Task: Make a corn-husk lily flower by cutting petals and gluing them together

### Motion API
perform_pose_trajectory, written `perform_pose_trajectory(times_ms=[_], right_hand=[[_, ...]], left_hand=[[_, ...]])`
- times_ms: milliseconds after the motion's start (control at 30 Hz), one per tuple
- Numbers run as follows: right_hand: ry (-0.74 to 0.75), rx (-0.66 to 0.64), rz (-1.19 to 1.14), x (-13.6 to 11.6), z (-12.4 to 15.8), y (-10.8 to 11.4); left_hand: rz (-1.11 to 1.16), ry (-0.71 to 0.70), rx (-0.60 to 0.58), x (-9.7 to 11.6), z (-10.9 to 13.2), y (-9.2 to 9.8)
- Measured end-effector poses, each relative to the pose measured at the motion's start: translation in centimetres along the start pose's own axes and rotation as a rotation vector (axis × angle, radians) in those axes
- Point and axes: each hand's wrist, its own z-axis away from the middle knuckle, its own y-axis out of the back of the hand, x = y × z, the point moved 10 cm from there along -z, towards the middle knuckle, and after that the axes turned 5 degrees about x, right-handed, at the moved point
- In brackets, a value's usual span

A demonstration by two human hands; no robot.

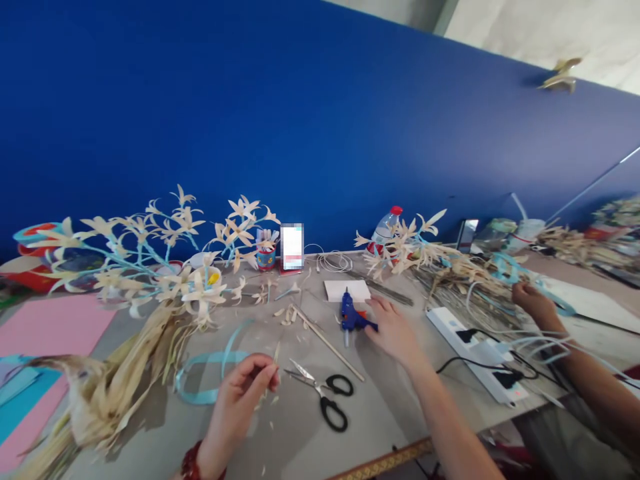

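My left hand (246, 391), with a red bracelet at the wrist, pinches a thin pale husk petal (277, 353) that points upward. My right hand (393, 327) reaches to a blue glue gun (351, 317), its fingers at the handle and not wrapped round it. The glue gun lies on the table, its nozzle over a white card (337, 289). Between my hands lie scissors (323, 393) with black handles, blades apart. A thin stick (327, 342) and several loose petals (287, 315) rest beyond them.
Husk flowers on blue stems (145, 233) stand at the back left, dried husks (135, 373) and blue ribbon (200, 397) nearer. At right are a power strip (475, 360) with cables, more flowers (405, 240) and another person's hand (535, 303). A phone (292, 248) stands against the blue wall.
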Motion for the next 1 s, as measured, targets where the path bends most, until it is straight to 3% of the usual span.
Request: perform_pose_trajectory(times_ms=[133,233,400,600,700,800,867,1000], right_hand=[[0.07,-0.12,0.034,0.9,-0.8,-3.7],[0.11,-0.126,-0.023,0.2,-1.5,-4.4],[0.14,-0.096,-0.152,1.1,-2.0,-3.3],[0.037,0.055,-0.391,3.2,-2.4,-0.6],[0.005,0.06,-0.669,0.9,-1.4,0.3],[-0.097,-0.058,-1.132,-3.0,1.3,-0.3],[-0.051,-0.23,-1.194,-7.1,3.9,-1.1],[0.119,-0.255,-1.067,-12.7,6.9,0.0]], left_hand=[[0.034,0.016,0.003,-0.1,-0.2,0.0],[0.039,-0.002,0.012,0.1,-0.2,0.2],[0.078,0.019,0.005,0.2,-0.3,0.1],[0.244,0.139,-0.03,-0.5,0.0,-0.5],[0.355,0.214,-0.058,-0.9,0.1,-0.9],[0.451,0.269,-0.071,-1.1,0.1,-1.1],[0.505,0.285,-0.084,-1.0,0.1,-1.2],[0.584,0.279,-0.117,-0.6,0.1,-1.4]])
